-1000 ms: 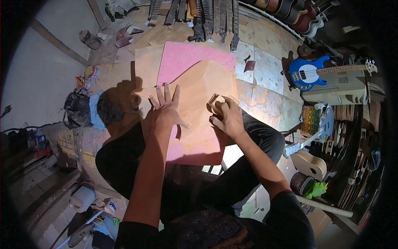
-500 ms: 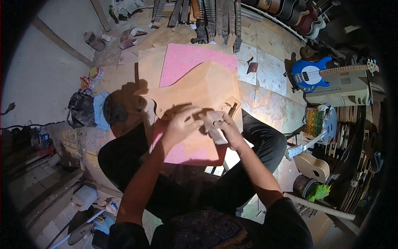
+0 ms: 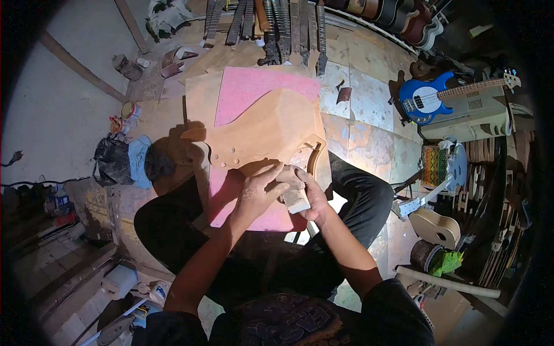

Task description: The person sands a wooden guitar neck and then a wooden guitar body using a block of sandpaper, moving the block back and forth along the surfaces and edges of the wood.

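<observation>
A bare wooden electric-guitar body (image 3: pixel 262 130) lies flat on a pink board (image 3: pixel 245 86), its cut-out edge towards the right. Just off the body's near side, both my hands are on a small pale block (image 3: pixel 297 202) with a worn, brownish sheet that looks like sandpaper (image 3: pixel 290 176) around it. My left hand (image 3: pixel 259 193) pinches the sheet from the left, fingers bent against it. From the right, my right hand (image 3: pixel 314 199) grips the block, thumb along its upper part. Dust covers the fingers of my left hand.
Several guitar necks (image 3: pixel 280 29) lie beyond the board. A blue bass guitar (image 3: pixel 427 98) rests on a cabinet at the right, above an acoustic guitar body (image 3: pixel 434 230). Cloths (image 3: pixel 138 155) and a tin (image 3: pixel 130 110) sit at the left. My bent legs (image 3: pixel 363 193) flank the board.
Both hands have drawn nearer to me, off the guitar body's edge. My left hand has closed in on the sanding block, which my right hand has turned. The whole view has shifted slightly.
</observation>
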The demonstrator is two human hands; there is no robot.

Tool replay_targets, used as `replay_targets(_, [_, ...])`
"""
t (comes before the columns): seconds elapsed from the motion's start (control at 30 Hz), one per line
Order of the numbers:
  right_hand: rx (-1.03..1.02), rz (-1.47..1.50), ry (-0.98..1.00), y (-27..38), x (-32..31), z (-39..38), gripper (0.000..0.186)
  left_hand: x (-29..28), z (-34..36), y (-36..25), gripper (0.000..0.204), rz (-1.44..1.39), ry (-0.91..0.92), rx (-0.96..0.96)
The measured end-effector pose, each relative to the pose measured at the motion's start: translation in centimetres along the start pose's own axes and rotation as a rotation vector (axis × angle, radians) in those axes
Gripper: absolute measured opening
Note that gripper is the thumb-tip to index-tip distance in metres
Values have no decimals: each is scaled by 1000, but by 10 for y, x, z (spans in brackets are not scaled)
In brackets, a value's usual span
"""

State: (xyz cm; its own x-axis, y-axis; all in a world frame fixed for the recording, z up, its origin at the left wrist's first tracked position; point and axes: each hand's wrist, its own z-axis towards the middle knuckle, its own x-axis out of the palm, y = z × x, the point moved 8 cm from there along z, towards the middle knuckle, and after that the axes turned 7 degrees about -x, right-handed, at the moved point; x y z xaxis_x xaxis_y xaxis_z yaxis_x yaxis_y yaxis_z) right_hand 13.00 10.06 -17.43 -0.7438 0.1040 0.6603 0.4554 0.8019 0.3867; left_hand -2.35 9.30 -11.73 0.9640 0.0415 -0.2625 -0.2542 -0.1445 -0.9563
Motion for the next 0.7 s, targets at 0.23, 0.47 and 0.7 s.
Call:
replay_targets(0.23, [1,23,44,3,12,-10,49,8,0,2,62,-157,35,-67])
replay_targets(0.47, [55,-54,89,20,9,9,53,-8,27,-3,54,-98,63,-107])
replay_targets(0.7, [-136,-487,121,41,18,19,48,-20,40,-3,60,70,105,58])
